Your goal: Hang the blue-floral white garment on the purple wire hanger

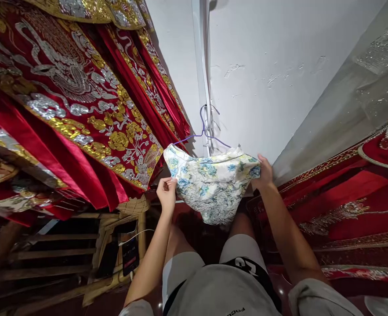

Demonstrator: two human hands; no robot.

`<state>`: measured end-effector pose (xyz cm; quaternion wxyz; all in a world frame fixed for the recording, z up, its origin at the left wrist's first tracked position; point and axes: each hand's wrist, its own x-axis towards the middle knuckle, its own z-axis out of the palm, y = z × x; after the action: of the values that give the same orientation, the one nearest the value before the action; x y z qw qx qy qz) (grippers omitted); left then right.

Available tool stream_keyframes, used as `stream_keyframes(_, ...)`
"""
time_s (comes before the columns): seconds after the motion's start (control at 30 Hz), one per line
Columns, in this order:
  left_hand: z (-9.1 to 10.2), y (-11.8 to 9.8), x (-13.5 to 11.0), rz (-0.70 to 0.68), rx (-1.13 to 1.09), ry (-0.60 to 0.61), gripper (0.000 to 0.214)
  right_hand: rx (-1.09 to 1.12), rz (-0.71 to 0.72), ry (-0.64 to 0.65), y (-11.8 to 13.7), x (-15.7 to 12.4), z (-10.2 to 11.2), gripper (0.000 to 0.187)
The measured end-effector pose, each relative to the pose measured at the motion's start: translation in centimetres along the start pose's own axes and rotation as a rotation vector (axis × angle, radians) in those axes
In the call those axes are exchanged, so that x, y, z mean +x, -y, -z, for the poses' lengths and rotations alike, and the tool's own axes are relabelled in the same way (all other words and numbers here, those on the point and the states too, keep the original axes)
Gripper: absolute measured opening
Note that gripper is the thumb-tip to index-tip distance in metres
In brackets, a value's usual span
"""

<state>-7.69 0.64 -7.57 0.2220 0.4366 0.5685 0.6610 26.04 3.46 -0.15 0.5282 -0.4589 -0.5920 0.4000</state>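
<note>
Head view showed a floral top [213,177] between both hands, on a purple hanger [203,131], its broad axis sideways, neckline toward the hook, hem toward the person. Grey shirt [226,289] lettering seemed to begin "FOC". Forearms extended, left hand [166,192] pinched one edge; right hand [264,173] gripped the opposite sleeve.

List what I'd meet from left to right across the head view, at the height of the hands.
Red embroidered cloth, left hand, floral top, right hand, red beaded cloth.
</note>
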Motion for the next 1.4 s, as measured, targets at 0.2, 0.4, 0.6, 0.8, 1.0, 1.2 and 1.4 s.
stream_keyframes(0.2,-2.4,-2.8,2.7,-0.224,0.180,0.205,0.039,-0.106,0.064,-0.007,3.4,0.9,1.1,0.036)
stream_keyframes(0.4,-5.6,-6.9,8.5,-0.455,0.338,0.330,0.071,0.010,0.055,-0.042,7.9,3.2,0.5,0.031)
stream_keyframes(0.6,-7.5,-8.7,11.6,-0.483,0.298,0.475,0.074,-0.055,0.028,0.299,11.3,1.9,-2.3,0.021)
stream_keyframes(0.8,-7.3,-7.6,9.1,-0.335,0.066,0.434,0.057,0.049,0.059,0.789,10.0,-1.3,-5.4,0.025)
stream_keyframes(1.0,-6.9,-8.9,3.1,-0.271,-0.140,0.579,0.061,-0.160,0.132,0.395,3.1,-1.5,-6.5,0.061)
stream_keyframes(1.2,-7.2,-13.6,0.5,-0.128,-0.357,0.909,0.061,-0.221,0.102,0.268,-0.6,-1.2,-5.2,0.041)
stream_keyframes(1.4,-4.8,-12.5,3.4,-0.151,-0.202,0.935,0.068,-0.042,-0.046,0.086,1.9,-2.2,-0.5,0.049)
